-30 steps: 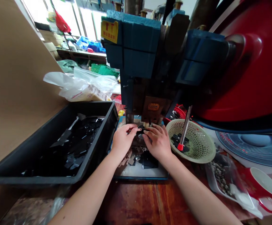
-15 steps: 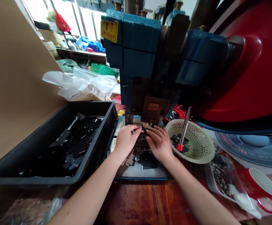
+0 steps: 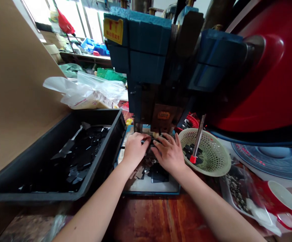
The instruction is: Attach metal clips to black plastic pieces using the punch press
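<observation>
A blue press machine [image 3: 146,50] rises in front of me. My left hand [image 3: 135,148] is at the die under its ram, thumb and index finger pinched together; whatever lies between them is too small to make out. My right hand [image 3: 169,151] is just to the right, palm down with its fingers spread over the die, nothing seen in its grip. Flat black pieces [image 3: 159,173] and small brownish scraps [image 3: 138,172] lie on the press base [image 3: 148,187], nearer me than the hands. The fingertips partly hide the die.
A black bin [image 3: 82,191] of dark flat pieces stands at the left. On the right are a pale green basket [image 3: 216,158] with black pieces and a red-tipped metal rod [image 3: 198,141], a bag of small metal parts [image 3: 236,193] and a red mug [image 3: 278,198]. A large red wheel [image 3: 261,74] fills the upper right.
My right hand has shifted slightly left, its fingers closer to the left hand. My left hand stays at nearly the same place. The view has moved a little.
</observation>
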A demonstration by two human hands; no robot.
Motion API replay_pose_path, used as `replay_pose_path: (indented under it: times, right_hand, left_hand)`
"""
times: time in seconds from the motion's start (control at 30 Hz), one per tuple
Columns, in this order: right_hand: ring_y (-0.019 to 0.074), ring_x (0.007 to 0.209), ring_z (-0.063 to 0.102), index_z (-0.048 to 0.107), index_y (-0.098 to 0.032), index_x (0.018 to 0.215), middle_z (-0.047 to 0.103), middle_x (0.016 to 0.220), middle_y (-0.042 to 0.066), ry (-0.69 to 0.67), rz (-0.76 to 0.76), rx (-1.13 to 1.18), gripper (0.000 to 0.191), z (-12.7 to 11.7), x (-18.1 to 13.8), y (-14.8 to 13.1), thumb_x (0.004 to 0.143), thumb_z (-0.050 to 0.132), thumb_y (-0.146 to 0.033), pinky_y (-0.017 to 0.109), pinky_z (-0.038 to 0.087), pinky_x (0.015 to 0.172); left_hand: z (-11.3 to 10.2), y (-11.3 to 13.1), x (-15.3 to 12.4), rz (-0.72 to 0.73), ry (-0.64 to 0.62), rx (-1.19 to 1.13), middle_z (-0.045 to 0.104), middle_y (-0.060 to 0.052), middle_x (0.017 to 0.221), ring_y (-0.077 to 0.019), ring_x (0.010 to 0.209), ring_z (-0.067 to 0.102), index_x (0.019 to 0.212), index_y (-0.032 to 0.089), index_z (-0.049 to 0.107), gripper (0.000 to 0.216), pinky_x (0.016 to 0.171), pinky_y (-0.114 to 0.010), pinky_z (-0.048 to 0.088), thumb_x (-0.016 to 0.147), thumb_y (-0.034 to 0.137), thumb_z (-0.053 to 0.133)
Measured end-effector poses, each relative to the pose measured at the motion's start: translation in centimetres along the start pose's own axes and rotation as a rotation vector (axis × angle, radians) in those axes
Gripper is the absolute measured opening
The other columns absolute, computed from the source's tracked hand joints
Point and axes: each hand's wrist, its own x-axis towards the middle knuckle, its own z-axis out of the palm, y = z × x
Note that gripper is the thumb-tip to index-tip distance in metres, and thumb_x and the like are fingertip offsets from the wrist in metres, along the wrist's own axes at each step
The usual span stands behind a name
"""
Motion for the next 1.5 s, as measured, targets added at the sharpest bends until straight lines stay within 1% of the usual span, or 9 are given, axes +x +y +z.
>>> replay_pose_path:
  times: [0.17,0.3,0.4,0.5,0.8,0.93,1.1,1.3,1.5]
  right_hand:
    - [0.0265,0.117,0.050,0.067,-0.026,0.102,0.064,0.117,0.004,0.014,0.101,0.231,0.025,-0.2,-0.1,0.7,0.090,0.049,-0.038,0.053,0.025,0.106]
    - [0.0226,0.096,0.062,0.064,-0.020,0.101,0.068,0.100,0.009,0.185,0.534,0.708,0.034,-0.1,-3.7,1.6,0.092,0.040,-0.043,0.042,0.046,0.089]
    - [0.0215,0.084,0.065,0.063,-0.019,0.098,0.070,0.087,0.009,0.305,0.769,1.070,0.048,-0.4,-6.9,1.8,0.094,0.027,-0.051,0.038,0.051,0.079]
    - [0.0212,0.085,0.065,0.064,-0.018,0.094,0.069,0.087,0.008,0.371,0.754,1.145,0.052,-0.8,-8.7,1.8,0.093,0.026,-0.054,0.038,0.049,0.081]
    - [0.0191,0.071,0.058,0.064,-0.017,0.071,0.064,0.071,0.005,0.448,0.714,0.843,0.051,-1.1,-7.9,1.7,0.090,0.035,-0.055,0.034,0.043,0.073]
    - [0.0185,0.070,0.059,0.063,-0.017,0.080,0.063,0.070,0.004,0.412,0.711,1.005,0.059,-0.6,-7.9,1.3,0.091,0.025,-0.060,0.033,0.043,0.070]
    - [0.0173,0.068,0.057,0.061,-0.019,0.089,0.061,0.071,0.002,0.518,0.627,1.082,0.058,0.1,-8.0,1.4,0.087,0.027,-0.066,0.033,0.042,0.069]
    - [0.0174,0.067,0.057,0.060,-0.018,0.079,0.061,0.069,0.003,0.477,0.689,1.025,0.046,0.5,-7.4,1.7,0.087,0.039,-0.058,0.032,0.043,0.067]
    - [0.0163,0.060,0.054,0.059,-0.018,0.080,0.058,0.064,0.002,0.410,0.699,1.127,0.062,0.3,-8.0,1.3,0.084,0.026,-0.072,0.031,0.043,0.060]
  left_hand:
    - [-0.2,0.1,-0.1,-0.019,0.024,-0.011,0.068,-0.004,0.092,-0.0226,0.092,0.060,0.090,0.020,0.070,0.016,0.087,-0.037,0.044,0.083,0.026,0.057]
    - [-1.3,-0.2,-0.9,-0.072,0.085,-0.020,0.065,-0.005,0.095,-0.0226,0.093,0.058,0.098,0.019,0.067,0.020,0.086,-0.038,0.044,0.085,0.028,0.054]
    - [-2.2,-0.7,-2.1,-0.086,0.110,-0.050,0.064,-0.003,0.097,-0.0215,0.094,0.056,0.097,0.021,0.065,0.019,0.086,-0.037,0.044,0.086,0.029,0.053]
    - [-2.7,-0.8,-3.2,-0.053,0.088,-0.065,0.063,-0.002,0.097,-0.0207,0.094,0.055,0.092,0.022,0.066,0.016,0.086,-0.036,0.043,0.087,0.030,0.053]
    - [-4.1,-0.1,-6.0,-0.016,0.059,-0.038,0.060,-0.003,0.097,-0.0208,0.096,0.054,0.091,0.024,0.066,0.016,0.086,-0.036,0.041,0.088,0.029,0.052]
    - [-5.4,-0.4,-7.5,-0.007,0.055,-0.012,0.059,-0.003,0.099,-0.0210,0.097,0.053,0.093,0.024,0.066,0.015,0.087,-0.036,0.041,0.088,0.028,0.052]
    - [-6.7,-1.0,-9.4,0.005,0.046,-0.006,0.058,-0.003,0.100,-0.0206,0.097,0.053,0.096,0.025,0.064,0.014,0.087,-0.037,0.041,0.088,0.027,0.052]
    - [-6.4,-1.5,-10.8,-0.001,0.006,-0.031,0.057,-0.003,0.101,-0.0210,0.098,0.053,0.098,0.026,0.063,0.015,0.087,-0.038,0.042,0.088,0.027,0.052]
    - [-6.6,-1.2,-11.5,-0.008,-0.006,-0.026,0.056,-0.005,0.105,-0.0225,0.100,0.053,0.099,0.025,0.063,0.017,0.088,-0.040,0.043,0.088,0.029,0.051]
